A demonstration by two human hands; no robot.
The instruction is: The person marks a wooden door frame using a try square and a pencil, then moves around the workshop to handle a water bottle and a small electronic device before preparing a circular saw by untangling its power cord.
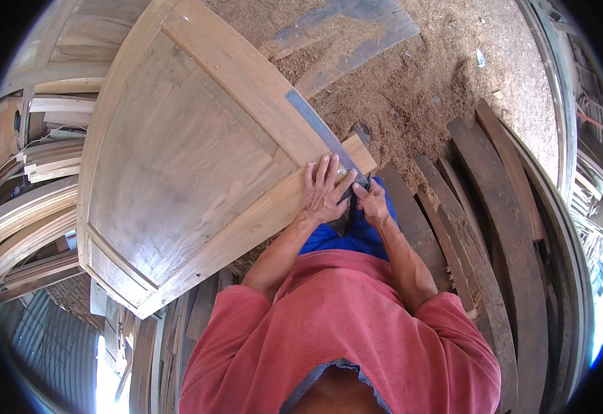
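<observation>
Head view: left hand [327, 190] and right hand [374, 205] at the corner of a wooden door [184, 152]

The door fills the left and upper middle, its near right corner just in front of the person. Its frame surrounds 1 large panel and, toward the lower left, 1 smaller panel. A pale board end [360, 153] sticks out past the corner.

A blue-grey metal strip [312, 123] lies along the door's right edge and runs down to the fingers. The left hand rests palm down on the corner, its fingers slightly spread and its thumb reaching toward a dark piece [360, 179] at the strip's lower end. The right hand is just beside it, off the door's edge, thumb and forefinger drawn in at that dark piece. Its other fingers are hidden, so whether it grips the piece cannot be told, nor whether strip and piece are joined.

The person wears a red shirt [336, 303] and blue trousers [317, 241]. Past the door, sawdust [446, 83] covers the ground around a grey plank [363, 34]. Long dark boards [515, 234] lie side by side at the right, and paler boards [29, 217] are stacked at the far left, above a corrugated sheet [49, 345].
</observation>
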